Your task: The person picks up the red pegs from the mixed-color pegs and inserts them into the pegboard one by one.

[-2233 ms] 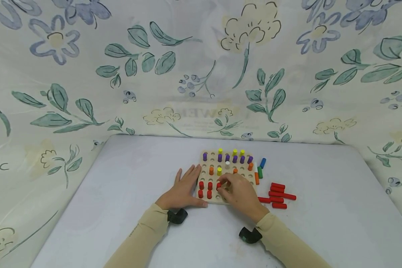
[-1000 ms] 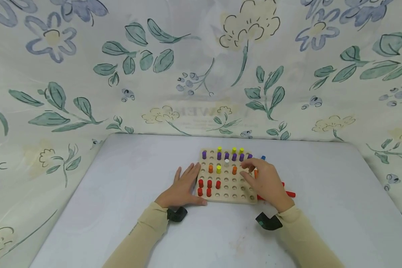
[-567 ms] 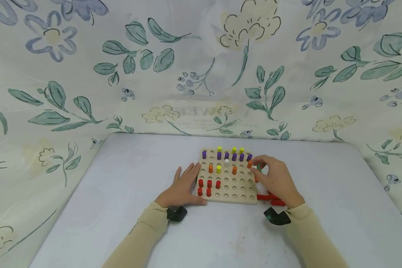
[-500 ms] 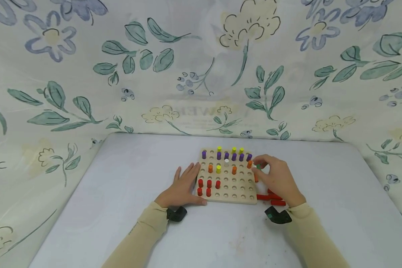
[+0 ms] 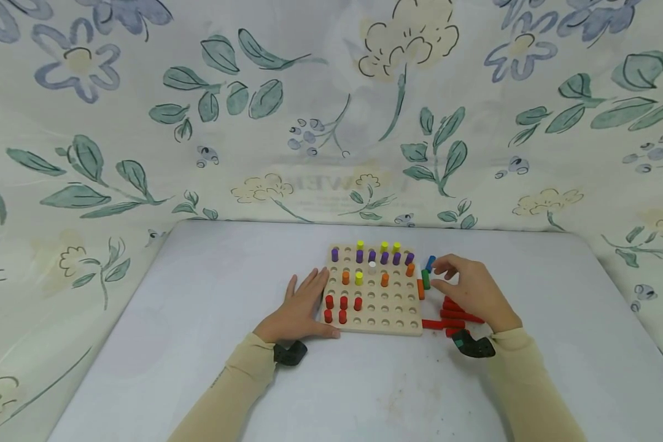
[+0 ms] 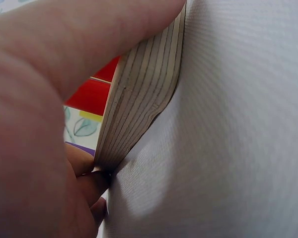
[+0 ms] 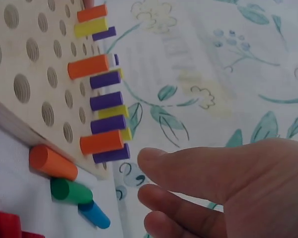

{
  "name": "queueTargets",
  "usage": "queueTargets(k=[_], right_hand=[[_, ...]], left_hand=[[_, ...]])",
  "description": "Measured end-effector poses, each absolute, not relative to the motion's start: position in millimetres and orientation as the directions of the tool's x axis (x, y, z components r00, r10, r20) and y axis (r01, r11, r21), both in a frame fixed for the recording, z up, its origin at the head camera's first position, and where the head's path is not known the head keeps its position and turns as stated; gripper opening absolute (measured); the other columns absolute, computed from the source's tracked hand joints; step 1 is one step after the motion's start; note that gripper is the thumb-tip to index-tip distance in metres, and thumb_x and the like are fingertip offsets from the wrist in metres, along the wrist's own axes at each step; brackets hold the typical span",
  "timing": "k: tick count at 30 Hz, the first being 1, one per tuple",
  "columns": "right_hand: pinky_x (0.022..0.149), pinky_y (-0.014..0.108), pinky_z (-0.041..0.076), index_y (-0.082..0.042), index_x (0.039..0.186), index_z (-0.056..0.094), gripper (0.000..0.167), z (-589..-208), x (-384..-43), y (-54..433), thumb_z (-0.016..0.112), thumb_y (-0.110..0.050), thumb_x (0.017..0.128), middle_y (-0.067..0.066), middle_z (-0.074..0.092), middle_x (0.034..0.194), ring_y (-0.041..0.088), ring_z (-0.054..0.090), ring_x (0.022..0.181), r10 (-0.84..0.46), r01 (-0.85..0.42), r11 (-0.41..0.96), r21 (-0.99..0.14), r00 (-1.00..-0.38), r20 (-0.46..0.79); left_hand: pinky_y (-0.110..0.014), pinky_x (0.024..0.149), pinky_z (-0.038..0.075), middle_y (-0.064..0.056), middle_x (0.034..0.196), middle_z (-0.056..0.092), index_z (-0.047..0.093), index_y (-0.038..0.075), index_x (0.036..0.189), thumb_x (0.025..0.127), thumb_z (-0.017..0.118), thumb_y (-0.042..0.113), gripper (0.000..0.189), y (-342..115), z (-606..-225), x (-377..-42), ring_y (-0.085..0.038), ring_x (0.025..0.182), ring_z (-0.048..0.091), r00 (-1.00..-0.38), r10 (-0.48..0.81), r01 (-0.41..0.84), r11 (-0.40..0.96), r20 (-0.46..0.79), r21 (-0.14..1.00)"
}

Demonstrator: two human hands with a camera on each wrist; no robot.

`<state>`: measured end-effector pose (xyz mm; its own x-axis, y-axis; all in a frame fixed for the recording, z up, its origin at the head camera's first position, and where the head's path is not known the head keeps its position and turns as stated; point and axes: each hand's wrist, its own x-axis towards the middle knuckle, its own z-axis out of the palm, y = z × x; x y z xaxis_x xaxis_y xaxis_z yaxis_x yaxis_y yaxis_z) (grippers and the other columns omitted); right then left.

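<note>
A wooden pegboard (image 5: 378,314) lies on the table, with red, orange, yellow, purple and white pegs standing in some holes. My left hand (image 5: 294,316) rests against its left side, fingers spread along the edge and thumb at the near corner; in the left wrist view the thumb (image 6: 84,39) lies over the layered edge. My right hand (image 5: 475,288) hovers just right of the board, with a gap between thumb and fingers and nothing visible between them. Nearest to it lie a green peg (image 5: 425,279), a blue peg (image 5: 430,264) and an orange peg (image 5: 420,289).
Several loose red pegs (image 5: 454,315) lie in a pile right of the board, partly under the right hand and wrist. Behind the table (image 5: 210,264) hangs a floral cloth (image 5: 309,184). Each wrist wears a black camera (image 5: 290,353).
My right hand let go of a red peg, now standing in the board, and moved right past the board's edge. The loose white peg beside the board is no longer visible. My left hand stayed.
</note>
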<state>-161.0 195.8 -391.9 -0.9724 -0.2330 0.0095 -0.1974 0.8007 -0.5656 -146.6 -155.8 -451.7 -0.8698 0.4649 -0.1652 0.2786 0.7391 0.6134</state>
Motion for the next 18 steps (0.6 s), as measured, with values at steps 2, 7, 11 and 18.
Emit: queueTargets(k=[2, 7, 11, 18], right_hand=[[0.084, 0.045, 0.056, -0.002, 0.123, 0.064, 0.036, -391.8, -161.1, 197.6, 0.075, -0.016, 0.091, 0.014, 0.069, 0.112, 0.032, 0.060, 0.101, -0.229, -0.185, 0.812, -0.553, -0.973, -0.009], [0.084, 0.044, 0.057, -0.002, 0.125, 0.064, 0.038, -391.9, -161.4, 201.2, 0.075, -0.015, 0.091, 0.015, 0.069, 0.112, 0.031, 0.061, 0.100, -0.230, -0.170, 0.832, -0.527, -0.972, -0.049], [0.084, 0.044, 0.057, -0.002, 0.125, 0.063, 0.038, -393.1, -162.6, 204.0, 0.074, -0.015, 0.092, 0.014, 0.069, 0.110, 0.030, 0.062, 0.098, -0.238, -0.155, 0.843, -0.515, -0.966, -0.099], [0.084, 0.045, 0.057, 0.000, 0.125, 0.062, 0.038, -398.1, -165.2, 210.0, 0.072, -0.016, 0.092, 0.014, 0.069, 0.108, 0.029, 0.062, 0.097, -0.256, -0.137, 0.847, -0.514, -0.952, -0.168]], left_hand=[[-0.056, 0.119, -0.015, -0.010, 0.169, 0.010, 0.010, 0.004, 0.161, 0.075, 0.084, 0.050, 0.123, -155.7, -451.7, -146.5, -0.028, 0.155, 0.000, -0.870, 0.464, 0.278, 0.740, -0.165, 0.612], [-0.056, 0.119, -0.015, -0.010, 0.169, 0.010, 0.009, 0.004, 0.161, 0.075, 0.084, 0.050, 0.123, -155.8, -452.4, -147.0, -0.028, 0.155, 0.000, -0.870, 0.465, 0.281, 0.741, -0.164, 0.610], [-0.057, 0.118, -0.014, -0.011, 0.168, 0.011, 0.010, 0.003, 0.161, 0.075, 0.084, 0.050, 0.123, -156.0, -453.1, -147.3, -0.029, 0.155, 0.000, -0.871, 0.464, 0.280, 0.738, -0.162, 0.614], [-0.056, 0.119, -0.014, -0.011, 0.169, 0.010, 0.009, 0.003, 0.161, 0.074, 0.084, 0.051, 0.124, -156.2, -452.8, -147.0, -0.028, 0.155, 0.000, -0.870, 0.465, 0.281, 0.742, -0.166, 0.608]])
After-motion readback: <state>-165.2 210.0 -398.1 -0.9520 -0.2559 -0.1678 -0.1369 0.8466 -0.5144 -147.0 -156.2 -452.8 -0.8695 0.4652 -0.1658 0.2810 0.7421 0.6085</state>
